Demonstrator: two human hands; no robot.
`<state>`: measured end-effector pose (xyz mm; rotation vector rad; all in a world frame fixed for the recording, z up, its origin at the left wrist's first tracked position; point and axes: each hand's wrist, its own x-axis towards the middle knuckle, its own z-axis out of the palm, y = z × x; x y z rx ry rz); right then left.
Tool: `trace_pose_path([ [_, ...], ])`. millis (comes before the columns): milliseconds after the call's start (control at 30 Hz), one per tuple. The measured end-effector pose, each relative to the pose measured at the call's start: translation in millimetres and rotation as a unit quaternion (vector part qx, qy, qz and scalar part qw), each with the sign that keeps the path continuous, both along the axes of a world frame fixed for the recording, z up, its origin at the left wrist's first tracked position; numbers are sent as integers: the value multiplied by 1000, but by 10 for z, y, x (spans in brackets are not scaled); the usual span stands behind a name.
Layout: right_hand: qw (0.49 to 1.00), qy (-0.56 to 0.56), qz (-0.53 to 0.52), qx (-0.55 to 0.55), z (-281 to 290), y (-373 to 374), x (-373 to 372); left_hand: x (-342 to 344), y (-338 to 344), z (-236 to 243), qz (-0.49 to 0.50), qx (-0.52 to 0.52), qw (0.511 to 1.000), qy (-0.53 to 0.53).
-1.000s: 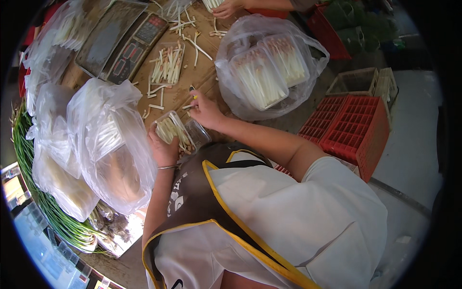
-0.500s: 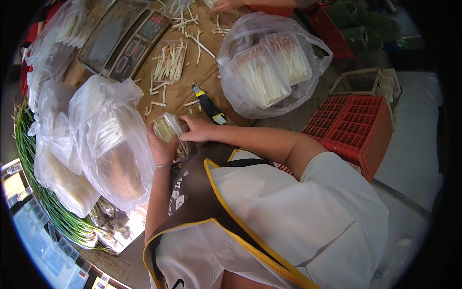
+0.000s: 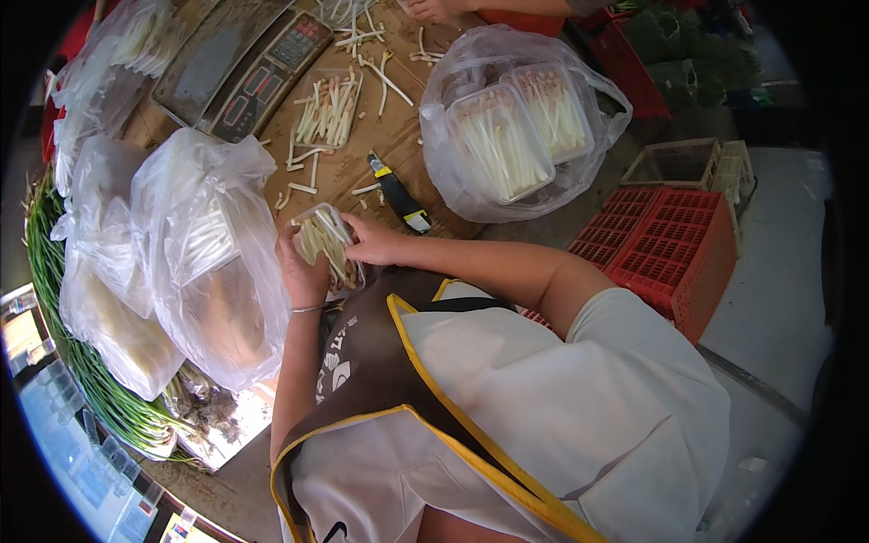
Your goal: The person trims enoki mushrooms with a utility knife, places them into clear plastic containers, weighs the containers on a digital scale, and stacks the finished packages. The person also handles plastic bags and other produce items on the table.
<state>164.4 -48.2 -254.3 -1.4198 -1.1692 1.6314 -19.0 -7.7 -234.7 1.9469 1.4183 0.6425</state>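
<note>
My left hand [image 3: 303,271] and my right hand [image 3: 369,242] are both closed on a clear plastic container [image 3: 325,240] of pale, cut stalks near the table's front edge, left hand on its left side, right hand on its right side. Whether its lid covers it, I cannot tell. A black and yellow utility knife [image 3: 398,194] lies just beyond my right hand. Farther back, another clear tray [image 3: 327,111] holds loose white stalks, with short pieces scattered on the cardboard [image 3: 380,136] around it.
Bagged stalk packs [image 3: 500,145] sit right of centre, more plastic bags [image 3: 199,262] left, beside long green stalks [image 3: 72,362]. A scale [image 3: 240,72] stands behind. Red crates [image 3: 665,258] are at right. Another person's hand [image 3: 439,9] shows at the top.
My right hand has let go of the utility knife, which now lies on the cardboard, and has moved down-left onto the container, whose open lid has swung from the right toward it.
</note>
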Motion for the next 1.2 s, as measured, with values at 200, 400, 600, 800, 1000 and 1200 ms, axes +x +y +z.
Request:
trace_pose_path([
  [200,999,-32,-5,-11,-54,-19,10,92,-46,128,-48,48,992,108],
  [400,996,-66,-32,48,-25,-58,-3,153,-7,130,-41,15,986,160],
  [600,990,-128,-43,49,-89,-84,-34,202,-3,186,-6,-10,990,143],
  [800,966,-193,-82,153,-81,-150,35,71,-35,-17,11,-33,997,65],
  [1000,876,-435,-73,195,346,-172,477,49,-9,-128,45,-124,990,-48],
  [1200,872,-479,-43,94,101,-180,660,212,-21,-8,40,-125,991,-32],
])
